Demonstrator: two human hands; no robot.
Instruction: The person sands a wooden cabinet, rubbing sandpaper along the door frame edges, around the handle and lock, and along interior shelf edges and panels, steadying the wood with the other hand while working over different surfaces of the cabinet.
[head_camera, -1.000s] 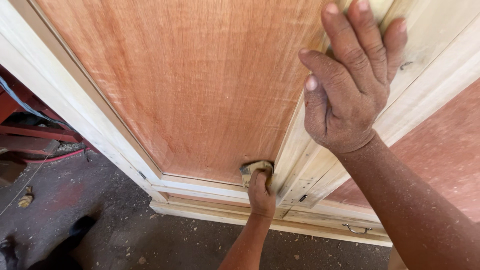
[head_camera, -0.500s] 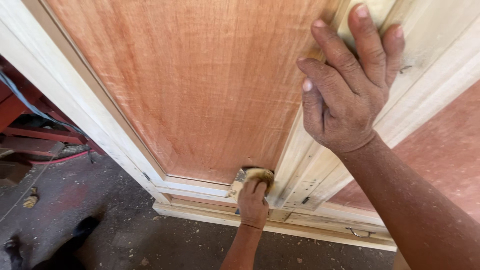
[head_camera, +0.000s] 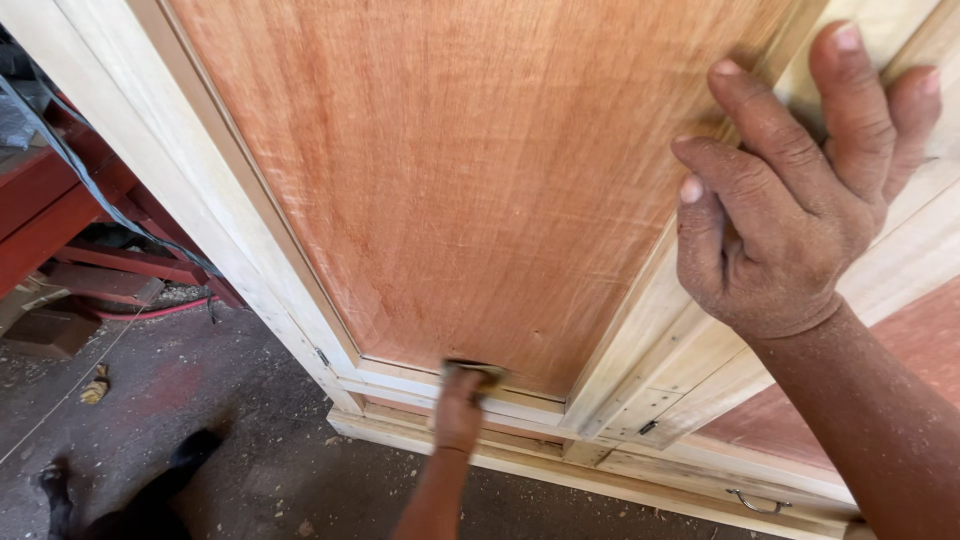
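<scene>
Left hand (head_camera: 458, 410), lower centre: closed on sanding pad (head_camera: 472, 372), now further left along the panel's (head_camera: 480, 190) bottom edge | Right hand (head_camera: 785, 215), upper right: fingers spread, flat on pale frame (head_camera: 640, 330), unmoved | sanding proceeds along bottom moulding.

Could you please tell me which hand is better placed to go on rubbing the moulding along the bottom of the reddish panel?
The left hand: it already presses the sanding pad on the moulding at the panel bottom. The right hand lies flat on the pale stile, higher up, apparently bracing.
</scene>
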